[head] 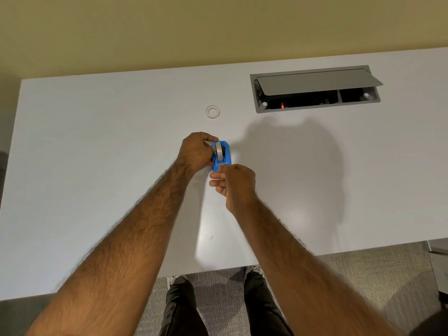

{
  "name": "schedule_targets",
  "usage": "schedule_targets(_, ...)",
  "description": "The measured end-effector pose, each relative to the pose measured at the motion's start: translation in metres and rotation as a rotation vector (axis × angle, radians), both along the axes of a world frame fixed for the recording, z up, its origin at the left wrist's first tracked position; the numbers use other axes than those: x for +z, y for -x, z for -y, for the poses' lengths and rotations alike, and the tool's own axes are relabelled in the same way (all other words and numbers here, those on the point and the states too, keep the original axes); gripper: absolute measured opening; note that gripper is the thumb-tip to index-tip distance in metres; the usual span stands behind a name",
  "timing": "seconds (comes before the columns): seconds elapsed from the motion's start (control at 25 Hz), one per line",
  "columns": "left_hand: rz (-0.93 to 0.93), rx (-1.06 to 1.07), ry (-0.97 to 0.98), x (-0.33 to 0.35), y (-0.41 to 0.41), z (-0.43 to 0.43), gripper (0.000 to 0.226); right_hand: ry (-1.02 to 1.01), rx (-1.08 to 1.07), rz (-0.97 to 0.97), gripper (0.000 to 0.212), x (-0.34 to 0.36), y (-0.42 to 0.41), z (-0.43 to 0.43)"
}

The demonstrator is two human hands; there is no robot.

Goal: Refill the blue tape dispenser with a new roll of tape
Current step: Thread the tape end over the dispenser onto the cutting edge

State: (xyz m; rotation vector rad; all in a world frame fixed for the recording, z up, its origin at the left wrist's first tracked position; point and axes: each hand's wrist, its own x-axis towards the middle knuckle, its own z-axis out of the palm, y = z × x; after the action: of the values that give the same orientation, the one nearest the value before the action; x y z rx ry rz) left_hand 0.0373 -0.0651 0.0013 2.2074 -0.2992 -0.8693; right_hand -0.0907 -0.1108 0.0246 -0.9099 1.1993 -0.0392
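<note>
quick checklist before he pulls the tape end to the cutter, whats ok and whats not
1. Tape roll seated upright in the blue dispenser: ok.
2. Left hand steadying the dispenser at the roll: ok.
3. Right hand at the near end of the dispenser, fingers pinched: ok.
4. Tape end actually caught in that pinch: cannot tell.
5. Empty core ring lying apart on the desk, out of the way: ok.
6. Dispenser flat on the desk: cannot tell, hands hide its base.

White table [97, 146] bears blue tape dispenser [227, 156] and spare tape ring [212, 112]
</note>
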Motion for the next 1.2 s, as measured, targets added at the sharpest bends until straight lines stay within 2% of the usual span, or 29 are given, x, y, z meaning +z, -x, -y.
schedule_targets(0.36, -0.003, -0.01, -0.009, -0.006, -0.002, 0.002, 0.037, 0.06, -0.062, -0.004, 0.01, -0.004, 0.009, -0.008)
schedule_targets(0.88, -0.004, 0.0, -0.009, -0.008, -0.002, 0.002, 0.036, 0.074, -0.079, 0.009, 0.02, -0.018, 0.015, -0.014)
schedule_targets(1.04, -0.013, -0.009, -0.008, -0.007, 0.001, 0.001, 0.039, 0.176, -0.013, 0.021, 0.021, -0.027, 0.019, -0.013)
schedule_targets(1.2, -0.033, 0.004, 0.03, -0.004, 0.004, -0.006, 0.037, 0.406, 0.106, -0.039, 0.026, -0.034, 0.026, -0.009)
